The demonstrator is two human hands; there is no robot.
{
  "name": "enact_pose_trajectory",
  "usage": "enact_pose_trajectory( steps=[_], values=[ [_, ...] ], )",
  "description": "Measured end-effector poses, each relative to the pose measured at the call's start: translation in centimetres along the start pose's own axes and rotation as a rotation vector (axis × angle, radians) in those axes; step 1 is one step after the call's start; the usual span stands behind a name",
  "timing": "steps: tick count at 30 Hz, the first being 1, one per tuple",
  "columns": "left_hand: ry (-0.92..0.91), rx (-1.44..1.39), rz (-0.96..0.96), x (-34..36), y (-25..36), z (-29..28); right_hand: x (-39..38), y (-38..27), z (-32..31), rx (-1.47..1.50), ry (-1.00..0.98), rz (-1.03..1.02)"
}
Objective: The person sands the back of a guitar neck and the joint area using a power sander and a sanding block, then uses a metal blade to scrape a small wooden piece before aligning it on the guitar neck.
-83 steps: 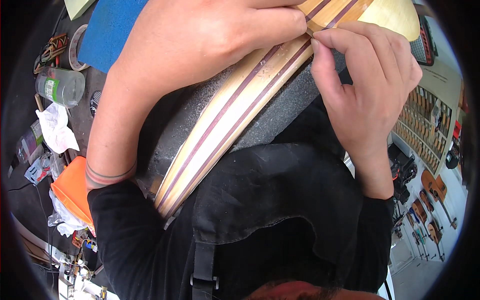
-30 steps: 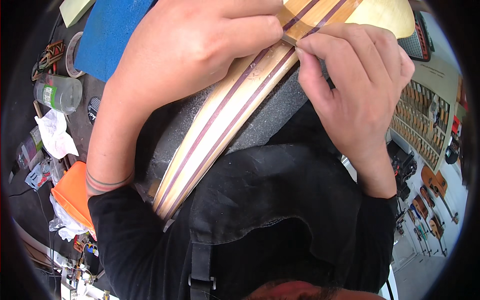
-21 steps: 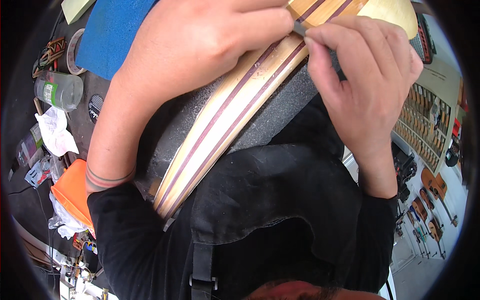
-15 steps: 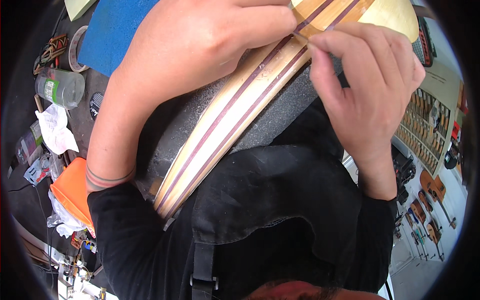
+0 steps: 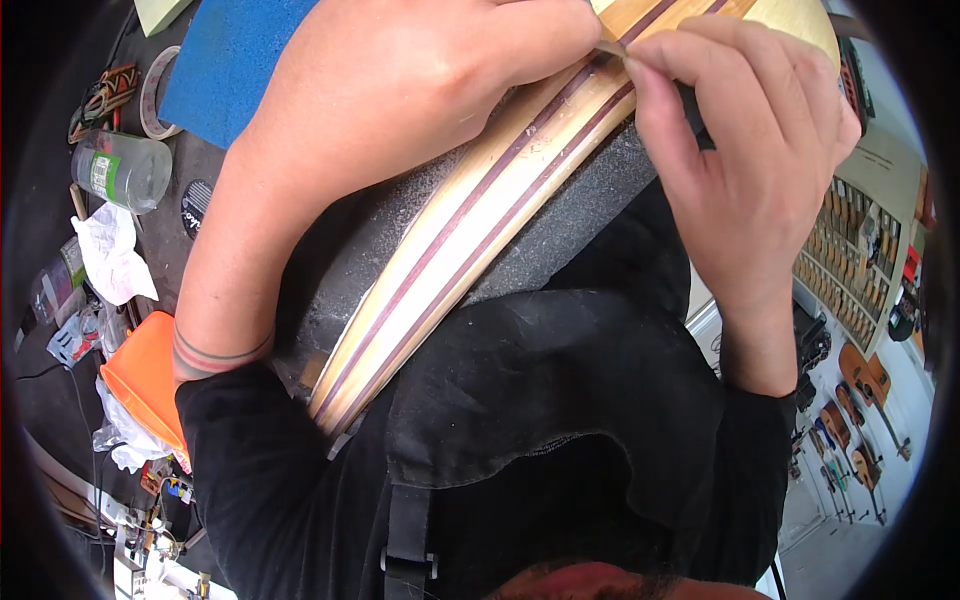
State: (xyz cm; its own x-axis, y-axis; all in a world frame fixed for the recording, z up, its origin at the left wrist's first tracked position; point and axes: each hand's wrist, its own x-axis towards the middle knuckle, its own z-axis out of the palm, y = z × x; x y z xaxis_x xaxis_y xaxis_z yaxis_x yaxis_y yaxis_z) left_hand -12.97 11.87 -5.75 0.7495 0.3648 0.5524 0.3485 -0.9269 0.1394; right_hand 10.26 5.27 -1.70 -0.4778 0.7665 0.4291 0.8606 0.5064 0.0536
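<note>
A long laminated wooden piece, shaped like an instrument neck (image 5: 455, 235), runs diagonally from my chest toward the upper right. It is pale with two dark reddish stripes, and small reddish flecks mark its middle. My left hand (image 5: 400, 85) reaches over its upper part, thumb and finger pinched together. Opposite it, my right hand (image 5: 750, 140) pinches with thumb and forefinger, the other fingers curled. Between the two pinches spans a small thin strip (image 5: 612, 47), close over the wood; its kind is too small to make out. Beyond the hands, a broad pale wooden surface (image 5: 790, 25) is partly hidden.
Under the neck lies a dusty grey support (image 5: 575, 225). To the left are a blue sheet (image 5: 225, 70), a tape roll (image 5: 160, 92), a clear jar (image 5: 125, 172), crumpled paper (image 5: 113, 255) and an orange container (image 5: 145, 375). Guitars (image 5: 866, 378) hang on the right wall.
Both hands have shifted slightly up and to the right along the neck, with the thin strip still between their fingertips. The neck stays put.
</note>
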Motion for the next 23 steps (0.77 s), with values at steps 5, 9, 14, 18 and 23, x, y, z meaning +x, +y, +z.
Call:
enact_pose_trajectory(
  steps=[5,9,14,18,23],
  values=[
    [0.176,-0.207,-0.028,-0.2,0.3,1.0,0.0,0.3,0.3,-0.006,-0.013,-0.098],
    [0.139,-0.250,0.050,-1.0,-0.7,1.7,-1.2,-0.4,-0.4,0.034,-0.077,-0.040],
    [0.057,-0.081,-0.014,-0.3,0.0,0.7,0.6,-0.2,1.1,0.059,0.112,-0.070],
    [0.045,-0.062,-0.011,-0.6,0.1,1.0,0.2,-0.1,-0.3,0.001,-0.074,-0.023],
    [0.146,-0.276,0.017,-1.0,-0.5,1.9,-0.8,-0.4,-0.5,0.005,-0.080,-0.048]
  ],
)
